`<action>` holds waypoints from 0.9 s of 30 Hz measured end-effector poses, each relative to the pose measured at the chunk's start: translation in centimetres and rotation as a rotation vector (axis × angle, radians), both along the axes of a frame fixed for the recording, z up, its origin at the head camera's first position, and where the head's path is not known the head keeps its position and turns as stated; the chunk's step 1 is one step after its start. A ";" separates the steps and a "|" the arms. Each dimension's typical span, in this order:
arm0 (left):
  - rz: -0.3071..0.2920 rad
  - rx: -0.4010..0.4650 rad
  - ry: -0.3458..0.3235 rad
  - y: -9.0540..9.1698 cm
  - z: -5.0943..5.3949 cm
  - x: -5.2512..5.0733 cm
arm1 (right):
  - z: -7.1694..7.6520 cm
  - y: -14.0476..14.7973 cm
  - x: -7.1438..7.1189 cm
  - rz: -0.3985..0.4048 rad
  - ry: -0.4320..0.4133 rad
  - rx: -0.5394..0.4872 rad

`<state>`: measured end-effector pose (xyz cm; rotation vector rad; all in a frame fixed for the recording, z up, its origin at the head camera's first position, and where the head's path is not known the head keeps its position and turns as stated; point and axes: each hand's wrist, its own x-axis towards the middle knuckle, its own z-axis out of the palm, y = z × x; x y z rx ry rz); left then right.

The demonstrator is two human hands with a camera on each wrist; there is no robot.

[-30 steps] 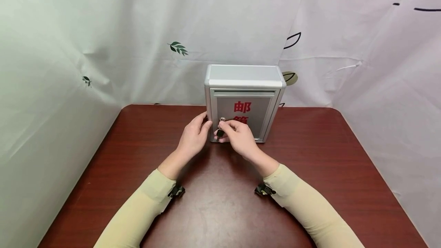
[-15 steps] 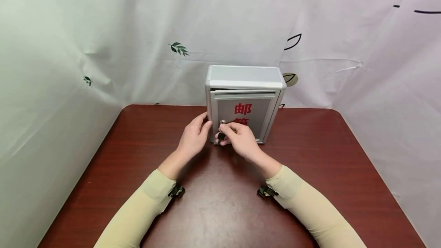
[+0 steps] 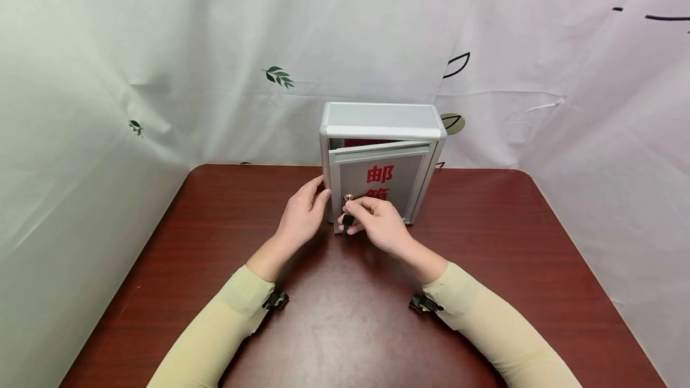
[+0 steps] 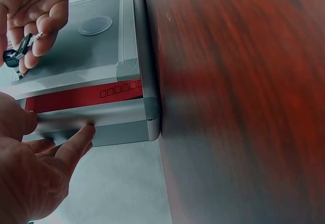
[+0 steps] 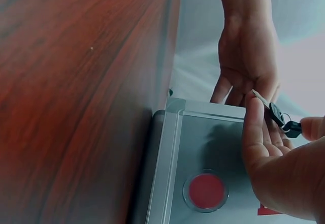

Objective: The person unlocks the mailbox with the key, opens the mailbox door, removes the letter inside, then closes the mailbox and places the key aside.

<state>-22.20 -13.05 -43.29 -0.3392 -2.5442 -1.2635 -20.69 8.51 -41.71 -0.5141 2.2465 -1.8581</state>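
Note:
A silver metal mailbox [image 3: 383,117] with red characters stands upright at the table's far side. Its hinged door [image 3: 409,175] is ajar, the left edge swung out. Through the gap shows a red envelope [image 4: 84,96] printed with a row of small squares. My left hand [image 3: 300,215] holds the mailbox by its left side, thumb at the front edge and fingers along the side. With thumb and fingers my right hand [image 3: 384,225] pinches a key in the door lock [image 3: 348,198]. A second key [image 3: 348,220] with a black head dangles below.
The mailbox rests on a reddish-brown wooden table [image 3: 485,244]. White curtains [image 3: 232,47] with leaf prints enclose the table behind and at both sides. Low on the door is a round window [image 5: 205,191] with red behind it.
The mailbox door has swung outward from shut to ajar, uncovering red inside. My right hand has moved slightly toward me with the key and door. The left hand stays in place.

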 end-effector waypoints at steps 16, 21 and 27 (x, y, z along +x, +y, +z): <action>0.001 0.000 0.014 0.0 0.0 0.0 | 0.0 1.5 1.0 0.090 -0.020 -0.024; 0.003 -0.004 0.005 0.0 0.0 -0.1 | 0.1 1.9 1.3 0.119 -0.009 -0.037; 0.001 -0.005 -0.004 0.0 0.0 -0.1 | 0.1 2.3 1.8 0.138 0.011 -0.028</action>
